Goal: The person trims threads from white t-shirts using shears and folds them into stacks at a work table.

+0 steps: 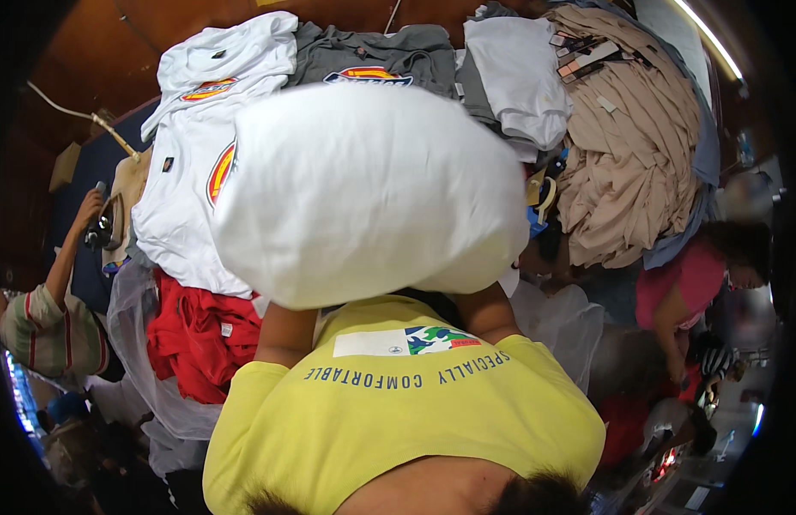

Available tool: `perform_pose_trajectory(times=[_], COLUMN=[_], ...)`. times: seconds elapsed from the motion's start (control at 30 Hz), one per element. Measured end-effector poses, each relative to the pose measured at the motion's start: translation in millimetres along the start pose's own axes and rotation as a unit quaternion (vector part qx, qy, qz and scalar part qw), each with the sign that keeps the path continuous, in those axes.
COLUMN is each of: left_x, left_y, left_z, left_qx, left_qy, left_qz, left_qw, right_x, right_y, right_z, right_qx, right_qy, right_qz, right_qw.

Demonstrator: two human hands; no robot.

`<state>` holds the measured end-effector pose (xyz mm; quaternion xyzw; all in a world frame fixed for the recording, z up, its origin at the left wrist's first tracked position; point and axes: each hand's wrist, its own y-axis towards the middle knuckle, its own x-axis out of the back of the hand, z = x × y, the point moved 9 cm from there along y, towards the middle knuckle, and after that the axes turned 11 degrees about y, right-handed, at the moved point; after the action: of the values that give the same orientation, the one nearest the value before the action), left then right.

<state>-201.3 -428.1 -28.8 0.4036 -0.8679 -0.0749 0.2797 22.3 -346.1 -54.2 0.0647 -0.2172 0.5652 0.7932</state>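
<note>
A large white shirt (372,197), puffed out and slightly blurred, hangs raised in front of my chest. Both my arms reach into or behind it. My left forearm (286,333) goes under its lower left edge, and my right forearm (488,313) under its lower right edge. The cloth hides both hands, so their fingers cannot be made out. Just left of the raised cloth lies a white T-shirt (179,215) with a red and yellow print. Behind it, a grey T-shirt (329,51) with a similar print is partly covered.
Another white T-shirt (230,69) lies at the back left. Folded white cloth (518,77) and a beige pile (629,146) are at the back right. Red garments (200,335) fill a clear plastic bag at left. A person (50,326) holds an iron at far left; another person (685,287) is at right.
</note>
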Motion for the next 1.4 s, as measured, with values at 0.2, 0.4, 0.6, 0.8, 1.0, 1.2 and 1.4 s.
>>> perform_pose_trajectory(times=[0.2, 0.4, 0.6, 0.8, 1.0, 1.2, 1.4], left_x=[155, 144, 7, 113, 168, 196, 179], left_y=[87, -3, -70, -19, 18, 22, 215], left_z=[6, -221, -123, -155, -162, -226, -139], left_qx=[0.028, -0.444, -0.395, -0.41, -0.442, -0.442, -0.121], left_qy=[-0.197, -0.17, 0.031, -0.219, -0.384, -0.405, -0.189], left_qz=[-0.406, -0.256, 0.589, 0.536, 0.475, 0.537, 0.143], left_qw=[0.892, 0.842, 0.704, 0.705, 0.656, 0.593, 0.964], right_x=[89, -7, -39, 96, 115, 208, 294], right_y=[-19, -87, -43, -34, -58, -113, 0], right_z=[-14, 54, -59, 160, 204, 165, 188], right_qx=[0.017, 0.105, -0.187, 0.126, 0.215, 0.434, 0.359], right_qy=[0.113, 0.189, -0.019, 0.309, 0.212, 0.453, 0.244], right_qz=[-0.19, 0.11, 0.259, 0.091, -0.039, 0.103, -0.169], right_qw=[0.975, 0.97, 0.947, 0.938, 0.953, 0.772, 0.885])
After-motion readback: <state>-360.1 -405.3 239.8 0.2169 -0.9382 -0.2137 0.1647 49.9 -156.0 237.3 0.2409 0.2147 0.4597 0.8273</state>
